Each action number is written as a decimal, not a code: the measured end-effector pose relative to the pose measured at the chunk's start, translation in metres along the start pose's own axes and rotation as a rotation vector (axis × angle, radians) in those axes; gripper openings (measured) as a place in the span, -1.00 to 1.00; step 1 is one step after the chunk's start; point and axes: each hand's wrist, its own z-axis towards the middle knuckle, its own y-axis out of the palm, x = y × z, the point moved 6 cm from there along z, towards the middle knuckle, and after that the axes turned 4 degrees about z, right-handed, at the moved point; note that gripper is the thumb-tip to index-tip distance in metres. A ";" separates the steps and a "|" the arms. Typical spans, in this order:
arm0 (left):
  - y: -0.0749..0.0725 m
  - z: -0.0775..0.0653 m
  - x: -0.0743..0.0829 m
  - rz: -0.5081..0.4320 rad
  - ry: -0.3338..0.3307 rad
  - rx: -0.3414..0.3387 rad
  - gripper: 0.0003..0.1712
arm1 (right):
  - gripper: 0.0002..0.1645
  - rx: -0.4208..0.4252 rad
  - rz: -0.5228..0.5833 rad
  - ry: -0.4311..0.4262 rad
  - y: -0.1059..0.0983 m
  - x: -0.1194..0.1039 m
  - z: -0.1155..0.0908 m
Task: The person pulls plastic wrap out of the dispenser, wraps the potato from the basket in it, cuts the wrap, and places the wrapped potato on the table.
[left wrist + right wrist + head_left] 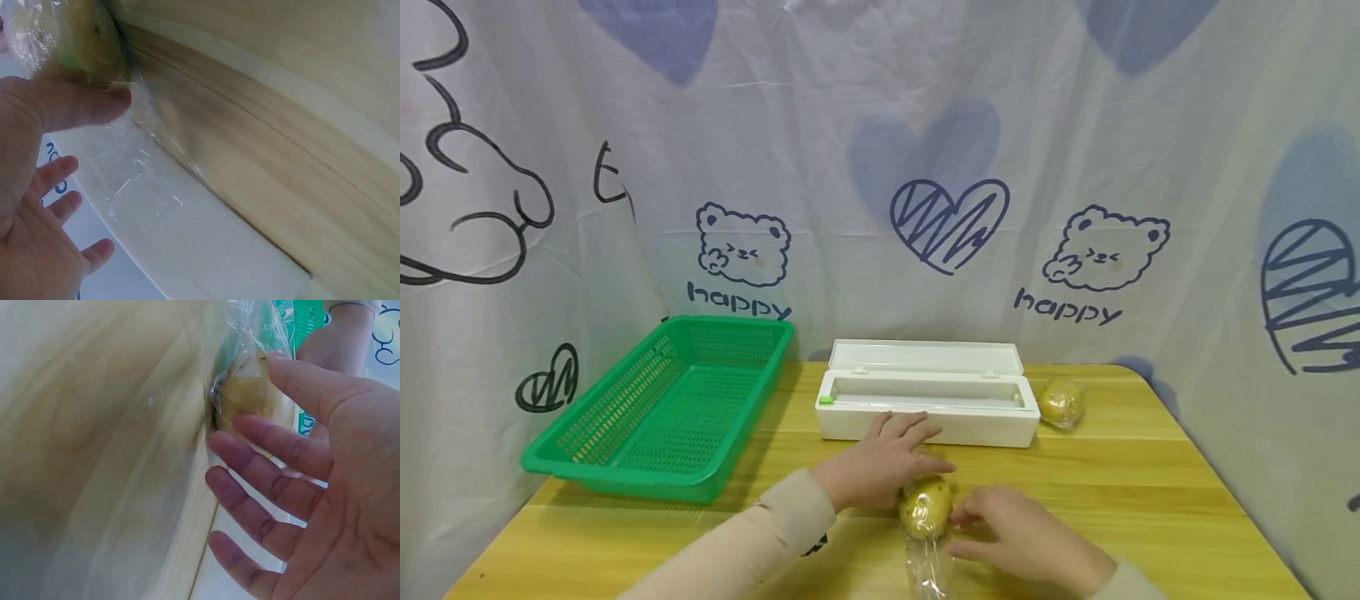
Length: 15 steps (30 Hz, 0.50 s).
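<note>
A yellow potato [927, 507] wrapped in clear cling film [928, 567] lies near the front of the wooden table. My left hand [880, 467] is just behind and left of it, fingers spread. In the left wrist view, the left thumb [87, 106] lies along the wrapped potato [81, 44]. To the right of the potato, my right hand [1026, 537] has its fingers loosely bent and apart. The right wrist view shows its thumb and index finger close to the film; whether they touch it I cannot tell. A tail of film trails from the potato toward me.
Behind the hands stands a white cling film dispenser [925, 427] with its lid raised. Another wrapped potato [1062, 402] sits at its right end. A green plastic basket [662, 425] occupies the table's left side. A printed curtain [850, 308] hangs behind the table [1150, 483].
</note>
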 end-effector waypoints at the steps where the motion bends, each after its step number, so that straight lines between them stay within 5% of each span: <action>1: -0.001 -0.002 0.000 0.002 -0.005 0.010 -0.16 | -0.63 -0.004 0.017 0.007 0.000 0.000 -0.001; 7: -0.021 -0.028 0.003 -0.107 -0.015 0.119 -0.51 | -0.88 -0.089 0.155 0.077 0.003 -0.001 -0.014; 11: -0.033 -0.052 0.023 -0.234 0.117 0.153 -0.82 | -0.94 -0.161 0.186 0.013 0.010 -0.007 -0.022; 15: -0.031 -0.072 0.049 -0.338 0.238 0.100 -0.97 | -0.95 -0.183 0.179 -0.097 0.017 -0.011 -0.024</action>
